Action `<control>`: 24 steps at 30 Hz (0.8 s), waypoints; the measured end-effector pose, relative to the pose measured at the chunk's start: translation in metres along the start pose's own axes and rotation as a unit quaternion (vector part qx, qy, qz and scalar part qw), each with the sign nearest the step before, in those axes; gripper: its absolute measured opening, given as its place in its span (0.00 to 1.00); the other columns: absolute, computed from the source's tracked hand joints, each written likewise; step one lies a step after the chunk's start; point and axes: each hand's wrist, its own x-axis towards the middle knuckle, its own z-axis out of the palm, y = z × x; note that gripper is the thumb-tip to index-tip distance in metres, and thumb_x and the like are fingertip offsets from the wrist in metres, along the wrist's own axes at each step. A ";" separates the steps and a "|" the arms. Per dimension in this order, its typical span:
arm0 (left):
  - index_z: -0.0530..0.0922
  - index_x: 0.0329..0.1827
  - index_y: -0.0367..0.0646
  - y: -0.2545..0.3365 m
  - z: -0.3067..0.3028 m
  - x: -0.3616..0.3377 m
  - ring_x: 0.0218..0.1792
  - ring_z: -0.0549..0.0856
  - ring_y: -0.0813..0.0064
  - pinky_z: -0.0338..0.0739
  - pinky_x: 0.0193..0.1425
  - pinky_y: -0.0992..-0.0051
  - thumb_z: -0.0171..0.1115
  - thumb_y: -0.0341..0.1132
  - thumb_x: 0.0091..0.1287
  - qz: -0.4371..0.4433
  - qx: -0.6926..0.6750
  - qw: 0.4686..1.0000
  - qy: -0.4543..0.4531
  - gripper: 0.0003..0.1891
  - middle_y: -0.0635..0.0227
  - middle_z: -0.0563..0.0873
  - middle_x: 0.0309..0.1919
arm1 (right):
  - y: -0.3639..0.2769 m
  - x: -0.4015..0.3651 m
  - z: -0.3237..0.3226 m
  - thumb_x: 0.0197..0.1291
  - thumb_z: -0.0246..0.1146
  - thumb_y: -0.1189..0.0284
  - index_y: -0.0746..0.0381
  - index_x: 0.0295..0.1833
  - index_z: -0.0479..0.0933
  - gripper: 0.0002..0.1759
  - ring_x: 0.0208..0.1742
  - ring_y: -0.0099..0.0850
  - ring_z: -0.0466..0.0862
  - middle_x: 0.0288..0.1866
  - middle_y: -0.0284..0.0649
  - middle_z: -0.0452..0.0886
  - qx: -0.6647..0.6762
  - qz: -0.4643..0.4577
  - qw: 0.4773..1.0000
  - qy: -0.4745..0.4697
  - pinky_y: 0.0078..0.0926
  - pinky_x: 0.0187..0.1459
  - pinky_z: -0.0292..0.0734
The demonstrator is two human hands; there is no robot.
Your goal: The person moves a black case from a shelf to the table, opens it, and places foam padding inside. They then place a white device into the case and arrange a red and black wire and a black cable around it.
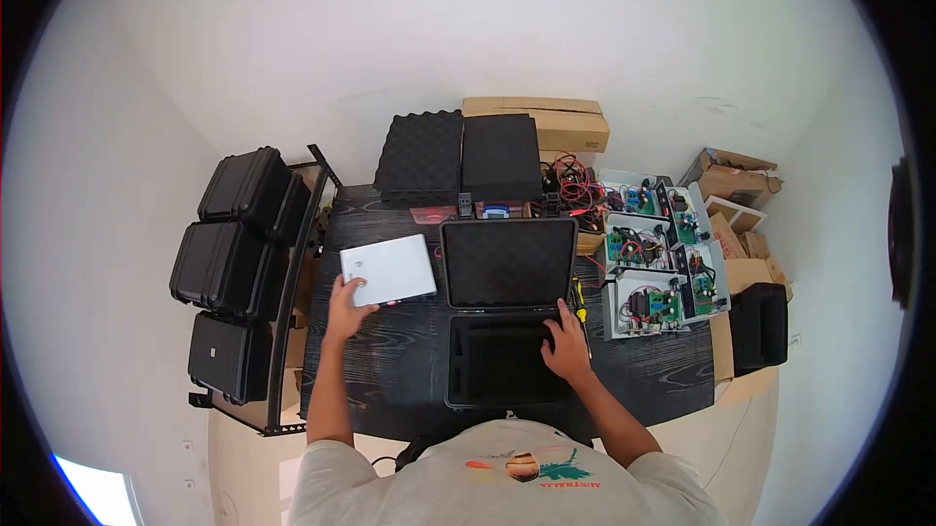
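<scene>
My left hand [348, 310] is closed on the near left corner of a flat white box [390, 270], thumb on top and fingertips at its near edge. The box is tilted a little above the dark table. In front of me lies an open black hard case [511, 263], its lid raised and lined with dark foam. The case's bottom holds black foam [502, 365] with cut-out recesses. My right hand [566, 346] rests on the right side of the case bottom, fingers apart, near the hinge side. It holds nothing that I can see.
Black hard cases [222, 268] are stacked on a rack at left. Foam sheets [421, 157] and a cardboard box [536, 123] stand behind the case. Open housings with circuit boards [643, 304], red cables [575, 175] and a yellow-handled tool [579, 302] lie at right.
</scene>
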 end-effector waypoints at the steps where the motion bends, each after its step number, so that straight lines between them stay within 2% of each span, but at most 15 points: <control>1: 0.82 0.61 0.41 -0.004 -0.009 -0.008 0.68 0.80 0.46 0.77 0.74 0.57 0.88 0.25 0.46 0.003 -0.017 1.000 0.018 0.35 0.48 0.74 0.71 | 0.001 0.000 0.001 0.58 0.72 0.71 0.63 0.66 0.81 0.28 0.80 0.62 0.67 0.89 0.57 0.57 0.006 -0.004 1.000 0.006 0.59 0.76 0.69; 5: 0.81 0.62 0.42 0.009 -0.030 -0.045 0.69 0.80 0.48 0.77 0.74 0.57 0.86 0.24 0.48 -0.012 -0.063 0.996 0.055 0.36 0.48 0.73 0.73 | -0.003 0.001 -0.002 0.60 0.73 0.69 0.63 0.69 0.78 0.31 0.83 0.65 0.63 0.88 0.58 0.58 0.013 -0.005 1.000 0.027 0.63 0.78 0.64; 9: 0.80 0.63 0.44 0.080 -0.044 -0.075 0.69 0.80 0.51 0.77 0.74 0.58 0.86 0.23 0.47 0.001 -0.083 0.996 0.029 0.37 0.49 0.71 0.75 | -0.050 0.026 -0.039 0.62 0.74 0.65 0.60 0.75 0.72 0.37 0.84 0.68 0.59 0.87 0.60 0.58 0.091 0.002 0.990 0.110 0.62 0.82 0.56; 11: 0.81 0.61 0.44 0.117 -0.040 -0.086 0.70 0.80 0.52 0.77 0.74 0.59 0.88 0.25 0.45 -0.005 -0.103 0.995 0.001 0.36 0.49 0.71 0.75 | -0.089 0.040 -0.079 0.63 0.74 0.52 0.59 0.78 0.71 0.43 0.86 0.67 0.56 0.88 0.60 0.57 0.122 -0.023 0.989 0.084 0.67 0.83 0.52; 12: 0.83 0.59 0.45 0.136 -0.036 -0.088 0.72 0.79 0.49 0.76 0.76 0.59 0.89 0.26 0.45 -0.018 -0.108 0.993 -0.038 0.35 0.47 0.70 0.77 | -0.110 0.046 -0.100 0.64 0.74 0.46 0.59 0.80 0.70 0.46 0.87 0.67 0.55 0.88 0.60 0.57 0.138 -0.037 0.987 0.071 0.69 0.83 0.50; 14: 0.84 0.58 0.46 0.166 -0.019 -0.098 0.75 0.77 0.44 0.75 0.77 0.57 0.89 0.27 0.46 0.036 -0.077 0.995 -0.052 0.33 0.44 0.68 0.79 | -0.150 0.050 -0.139 0.56 0.74 0.33 0.58 0.84 0.66 0.59 0.88 0.67 0.52 0.89 0.60 0.54 -0.004 -0.069 0.997 -0.030 0.77 0.82 0.44; 15: 0.84 0.59 0.47 0.182 -0.012 -0.102 0.76 0.76 0.42 0.74 0.78 0.56 0.89 0.28 0.47 0.053 -0.066 0.993 -0.082 0.33 0.43 0.67 0.80 | -0.160 0.045 -0.143 0.49 0.74 0.27 0.55 0.87 0.62 0.67 0.89 0.67 0.50 0.91 0.60 0.52 -0.050 -0.096 0.993 -0.056 0.83 0.80 0.40; 16: 0.84 0.60 0.48 0.196 -0.004 -0.104 0.77 0.75 0.39 0.74 0.79 0.55 0.88 0.28 0.48 0.071 -0.055 0.990 -0.112 0.33 0.42 0.66 0.80 | -0.171 0.041 -0.147 0.46 0.78 0.31 0.49 0.89 0.60 0.69 0.90 0.65 0.50 0.92 0.58 0.49 -0.066 -0.098 0.989 -0.089 0.85 0.79 0.42; 17: 0.85 0.61 0.48 0.203 0.006 -0.106 0.77 0.73 0.37 0.73 0.80 0.55 0.88 0.29 0.50 0.110 -0.071 0.982 -0.139 0.33 0.40 0.65 0.80 | -0.175 0.034 -0.144 0.43 0.80 0.34 0.49 0.90 0.59 0.70 0.90 0.65 0.50 0.92 0.59 0.49 -0.097 -0.106 0.982 -0.122 0.87 0.78 0.42; 18: 0.85 0.62 0.49 0.223 0.010 -0.108 0.78 0.73 0.36 0.72 0.81 0.55 0.88 0.29 0.50 0.109 -0.064 0.977 -0.170 0.32 0.41 0.65 0.81 | -0.179 0.028 -0.141 0.40 0.83 0.38 0.48 0.90 0.59 0.71 0.90 0.65 0.50 0.92 0.60 0.48 -0.130 -0.116 0.973 -0.154 0.88 0.77 0.42; 20: 0.86 0.60 0.49 0.229 0.032 -0.118 0.77 0.74 0.40 0.75 0.78 0.56 0.89 0.29 0.48 0.119 -0.097 0.968 -0.200 0.33 0.44 0.67 0.79 | -0.177 0.015 -0.121 0.37 0.85 0.42 0.49 0.90 0.59 0.73 0.89 0.66 0.51 0.91 0.63 0.48 -0.145 -0.091 0.974 -0.146 0.89 0.76 0.43; 21: 0.86 0.62 0.50 0.231 0.039 -0.120 0.77 0.74 0.40 0.76 0.78 0.54 0.88 0.30 0.51 0.135 -0.117 0.959 -0.220 0.32 0.45 0.66 0.80 | -0.173 0.012 -0.111 0.35 0.86 0.44 0.49 0.90 0.59 0.74 0.89 0.66 0.51 0.90 0.64 0.48 -0.152 -0.079 0.975 -0.142 0.89 0.76 0.43; 24: 0.85 0.64 0.51 0.238 0.051 -0.123 0.78 0.74 0.39 0.78 0.78 0.54 0.88 0.31 0.53 0.115 -0.068 0.955 -0.266 0.32 0.46 0.63 0.81 | -0.152 0.007 -0.103 0.33 0.86 0.47 0.50 0.89 0.60 0.73 0.86 0.66 0.55 0.87 0.68 0.52 -0.082 -0.089 0.986 -0.118 0.87 0.75 0.46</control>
